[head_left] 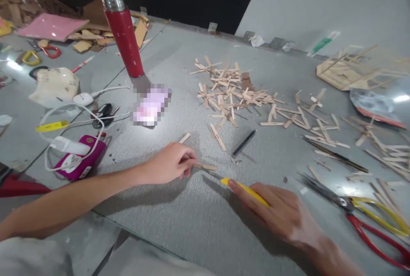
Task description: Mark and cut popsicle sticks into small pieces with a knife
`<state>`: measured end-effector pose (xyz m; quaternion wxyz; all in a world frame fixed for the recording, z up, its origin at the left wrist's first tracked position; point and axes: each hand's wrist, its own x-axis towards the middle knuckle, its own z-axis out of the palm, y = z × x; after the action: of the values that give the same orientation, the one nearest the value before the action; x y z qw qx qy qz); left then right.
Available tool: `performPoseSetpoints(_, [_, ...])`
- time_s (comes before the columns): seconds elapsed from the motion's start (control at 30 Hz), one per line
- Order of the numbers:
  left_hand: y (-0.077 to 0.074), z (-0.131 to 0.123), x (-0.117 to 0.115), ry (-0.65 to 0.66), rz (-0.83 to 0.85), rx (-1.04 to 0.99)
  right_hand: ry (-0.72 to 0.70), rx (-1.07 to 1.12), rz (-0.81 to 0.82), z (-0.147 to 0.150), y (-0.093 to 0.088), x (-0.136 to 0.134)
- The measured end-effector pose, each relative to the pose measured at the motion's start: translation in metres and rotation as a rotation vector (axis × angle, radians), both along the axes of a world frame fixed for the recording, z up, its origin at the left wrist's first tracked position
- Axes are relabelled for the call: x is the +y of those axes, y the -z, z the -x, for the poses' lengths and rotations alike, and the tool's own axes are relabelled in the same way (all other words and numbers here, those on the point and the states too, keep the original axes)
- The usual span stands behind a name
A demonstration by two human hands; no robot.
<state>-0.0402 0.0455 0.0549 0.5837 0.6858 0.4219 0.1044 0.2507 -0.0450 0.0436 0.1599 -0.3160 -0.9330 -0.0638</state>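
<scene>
My left hand (174, 162) is closed in a pinch on a small wooden stick (209, 167), whose free end points right just above the grey table. A yellow utility knife (248, 191) lies in the grip of my right hand (278, 209), thumb and fingers wrapped round its handle. Its blade (212, 174) reaches left to the stick; whether it touches, I cannot tell. Beyond the hands are another loose stick (218, 137) and a black pen-like tool (244, 143). One more stick (185, 138) shows behind my left hand.
Many crossed wooden sticks (229, 96) spread over the table. Red-and-yellow scissors (349, 203) and tweezers (336, 154) lie right, below a wooden frame model (342, 75). To the left are a red bottle (124, 39), a lit phone (152, 107) and a purple power block (85, 160) with cables.
</scene>
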Motion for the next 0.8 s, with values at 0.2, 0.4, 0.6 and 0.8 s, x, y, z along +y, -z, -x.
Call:
performPoseSetpoints(0.2, [0.004, 0.001, 0.008, 0.031, -0.037, 0.023, -0.030, -0.086, -0.071, 0.006, 0.007, 0.001])
performPoseSetpoints(0.4, [0.003, -0.001, 0.008, 0.049, -0.054, 0.034, -0.018, -0.069, -0.047, 0.005, 0.013, 0.000])
performPoseSetpoints(0.6, [0.002, -0.001, 0.009, 0.074, -0.076, 0.047, -0.025, -0.098, -0.038, 0.005, 0.010, 0.000])
performPoseSetpoints(0.8, [0.002, -0.001, 0.009, 0.088, -0.111, 0.052, 0.000, -0.106, 0.006, 0.007, 0.005, -0.003])
